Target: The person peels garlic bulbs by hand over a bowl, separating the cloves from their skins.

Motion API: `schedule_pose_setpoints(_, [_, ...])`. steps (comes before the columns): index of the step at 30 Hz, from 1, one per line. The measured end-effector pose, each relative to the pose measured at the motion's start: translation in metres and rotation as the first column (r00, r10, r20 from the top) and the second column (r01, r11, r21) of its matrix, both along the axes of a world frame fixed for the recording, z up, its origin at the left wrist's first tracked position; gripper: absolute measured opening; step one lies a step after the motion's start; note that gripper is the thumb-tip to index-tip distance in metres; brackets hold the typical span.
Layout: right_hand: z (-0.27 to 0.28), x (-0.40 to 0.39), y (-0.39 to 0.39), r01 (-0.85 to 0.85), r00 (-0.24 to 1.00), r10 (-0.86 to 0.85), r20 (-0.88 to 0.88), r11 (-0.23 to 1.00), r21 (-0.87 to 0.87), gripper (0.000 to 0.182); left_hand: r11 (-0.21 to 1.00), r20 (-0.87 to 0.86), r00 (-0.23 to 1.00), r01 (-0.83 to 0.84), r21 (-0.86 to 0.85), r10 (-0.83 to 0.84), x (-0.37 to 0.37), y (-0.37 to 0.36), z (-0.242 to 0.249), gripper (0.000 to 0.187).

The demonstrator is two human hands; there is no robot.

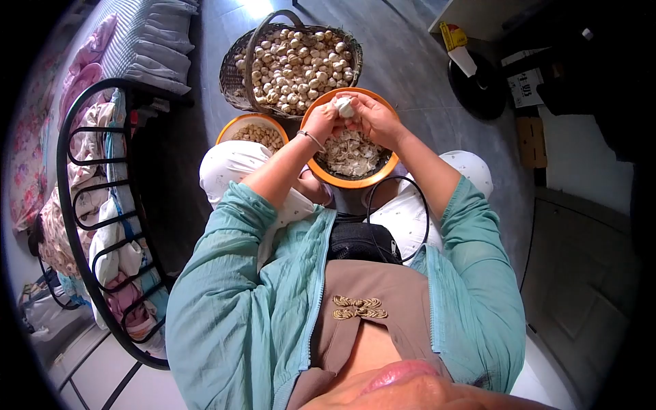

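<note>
Both hands meet over an orange-rimmed bowl that holds a heap of dry garlic skins. My left hand, with a bracelet at the wrist, has its fingers closed on one side of a white garlic bulb. From the other side my right hand grips the same bulb with its fingertips. Just left of the hands, a smaller orange-rimmed bowl contains loose garlic cloves. Behind them stands a wicker basket full of whole garlic bulbs.
A black metal bed frame with bedding stands at the left. My knees in white trousers flank the bowl, and a black bag rests at my lap. Grey floor extends to the right, towards a round black object and a cabinet.
</note>
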State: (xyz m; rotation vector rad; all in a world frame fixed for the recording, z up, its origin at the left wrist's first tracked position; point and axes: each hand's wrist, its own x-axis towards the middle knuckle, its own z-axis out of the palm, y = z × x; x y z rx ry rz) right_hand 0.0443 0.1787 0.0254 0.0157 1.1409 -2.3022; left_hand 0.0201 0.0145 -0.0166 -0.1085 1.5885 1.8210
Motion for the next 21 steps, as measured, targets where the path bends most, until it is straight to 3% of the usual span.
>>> schedule_pose_setpoints(1, [-0.002, -0.001, 0.0, 0.001, 1.0, -0.001, 0.001, 1.0, 0.001, 0.035, 1.0, 0.001, 1.0, 0.001, 0.001, -0.001, 0.001, 0.0, -0.001, 0.037])
schedule_pose_setpoints(3, [-0.007, -0.003, 0.001, 0.074, 0.997, -0.073, -0.019, 0.994, 0.086, 0.034, 0.927, -0.121, 0.961, 0.198, -0.32, -0.248, 0.005, 0.001, -0.006, 0.033])
schedule_pose_setpoints(5, [-0.01, -0.003, 0.0, 0.096, 0.995, -0.094, -0.023, 0.985, 0.146, 0.035, 0.927, -0.075, 0.954, 0.26, -0.269, -0.289, 0.002, -0.002, -0.03, 0.032])
schedule_pose_setpoints(7, [-0.014, -0.004, 0.001, 0.12, 0.993, -0.116, -0.029, 0.972, 0.203, 0.036, 0.817, -0.386, 0.786, 0.247, -0.521, -0.483, 0.001, -0.005, -0.035, 0.033])
schedule_pose_setpoints(8, [-0.016, -0.005, 0.002, 0.123, 0.992, -0.117, -0.038, 0.963, 0.239, 0.034, 0.738, -0.513, 0.553, 0.328, -0.59, -0.656, -0.015, -0.012, -0.062, 0.034])
schedule_pose_setpoints(9, [-0.019, -0.005, 0.003, 0.126, 0.992, -0.117, -0.048, 0.954, 0.274, 0.032, 0.735, -0.512, 0.55, 0.331, -0.591, -0.66, -0.015, -0.011, -0.062, 0.034])
schedule_pose_setpoints(10, [-0.022, -0.006, 0.003, 0.13, 0.991, -0.122, -0.049, 0.953, 0.272, 0.032, 0.912, -0.493, 0.795, 0.178, -0.369, -0.354, -0.016, -0.008, -0.062, 0.036])
schedule_pose_setpoints(11, [-0.025, -0.007, 0.002, 0.179, 0.984, -0.167, -0.068, 0.946, 0.27, 0.03, 0.986, -0.368, 0.93, -0.054, -0.158, -0.008, -0.016, -0.006, -0.063, 0.038])
schedule_pose_setpoints(12, [-0.028, -0.008, 0.001, 0.226, 0.974, -0.211, -0.087, 0.937, 0.266, 0.028, 0.985, 0.026, 0.985, -0.167, -0.048, 0.169, -0.006, 0.003, 0.0, 0.044])
schedule_pose_setpoints(13, [-0.028, -0.007, 0.0, 0.229, 0.973, -0.214, -0.087, 0.937, 0.265, 0.028, 0.985, 0.026, 0.986, -0.164, -0.049, 0.166, -0.004, 0.004, 0.005, 0.044])
schedule_pose_setpoints(15, [-0.027, -0.007, 0.0, 0.236, 0.97, -0.202, -0.137, 0.923, 0.303, 0.027, 0.988, -0.238, 0.97, -0.09, -0.127, 0.058, -0.001, 0.006, 0.01, 0.052])
schedule_pose_setpoints(16, [-0.026, -0.006, 0.001, 0.236, 0.97, -0.203, -0.137, 0.923, 0.304, 0.027, 0.962, -0.377, 0.925, -0.071, -0.262, -0.034, 0.003, 0.008, 0.016, 0.052])
schedule_pose_setpoints(17, [-0.025, -0.004, 0.001, 0.194, 0.981, -0.187, -0.051, 0.958, 0.211, 0.027, 0.962, -0.377, 0.926, -0.071, -0.262, -0.034, 0.003, 0.008, 0.018, 0.052])
schedule_pose_setpoints(19, [-0.026, -0.001, -0.001, 0.154, 0.987, -0.159, 0.034, 0.982, 0.111, 0.026, 0.791, -0.611, 0.713, -0.131, -0.597, -0.343, 0.004, 0.005, 0.02, 0.047])
schedule_pose_setpoints(21, [-0.024, 0.0, -0.003, 0.124, 0.991, -0.13, 0.042, 0.986, 0.111, 0.024, 0.814, -0.637, 0.702, -0.141, -0.563, -0.319, 0.006, 0.004, 0.023, 0.041])
